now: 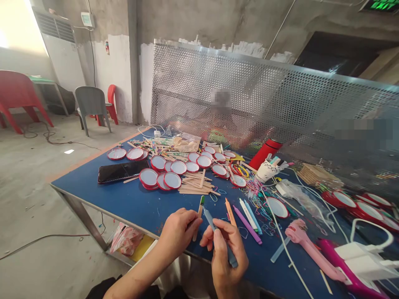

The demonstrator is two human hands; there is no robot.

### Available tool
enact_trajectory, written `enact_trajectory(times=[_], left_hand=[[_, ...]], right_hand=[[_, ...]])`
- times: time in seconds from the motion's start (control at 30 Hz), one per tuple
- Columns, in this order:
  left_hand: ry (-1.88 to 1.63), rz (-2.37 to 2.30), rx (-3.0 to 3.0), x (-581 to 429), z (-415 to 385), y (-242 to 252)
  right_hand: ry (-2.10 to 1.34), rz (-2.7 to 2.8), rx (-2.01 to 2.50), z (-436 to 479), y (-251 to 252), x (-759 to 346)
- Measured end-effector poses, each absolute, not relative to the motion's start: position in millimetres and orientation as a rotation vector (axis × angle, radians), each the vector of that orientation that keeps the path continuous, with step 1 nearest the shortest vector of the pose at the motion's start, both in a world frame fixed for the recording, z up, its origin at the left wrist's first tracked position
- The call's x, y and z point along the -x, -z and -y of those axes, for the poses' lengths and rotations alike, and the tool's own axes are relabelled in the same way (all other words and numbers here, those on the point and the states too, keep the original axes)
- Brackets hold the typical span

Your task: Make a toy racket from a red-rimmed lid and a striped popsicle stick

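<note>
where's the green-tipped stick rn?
Head view, below centre: the stick is in the left hand, its green end near the blue-grey marker in the right hand.

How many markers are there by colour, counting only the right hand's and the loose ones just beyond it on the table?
Grey-blue marker, held in the right hand: 1
Orange marker: 1
Purple marker: 1
White marker: 1
Light blue marker: 1
Total: 5
</note>
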State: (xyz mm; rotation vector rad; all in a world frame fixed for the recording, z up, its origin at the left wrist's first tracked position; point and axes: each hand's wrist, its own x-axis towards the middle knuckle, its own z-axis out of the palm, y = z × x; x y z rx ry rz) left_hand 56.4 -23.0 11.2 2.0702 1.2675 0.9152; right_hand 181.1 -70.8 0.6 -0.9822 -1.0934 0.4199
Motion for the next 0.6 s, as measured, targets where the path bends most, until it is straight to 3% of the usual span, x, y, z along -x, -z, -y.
enact_trajectory(times=[0.6], left_hand=[[-0.927, -1.254, -2.073, -56.2, 23.9, -12.0]], right_hand=[[-0.408, 1.106, 0.963, 70.4, 0.2, -182.5]])
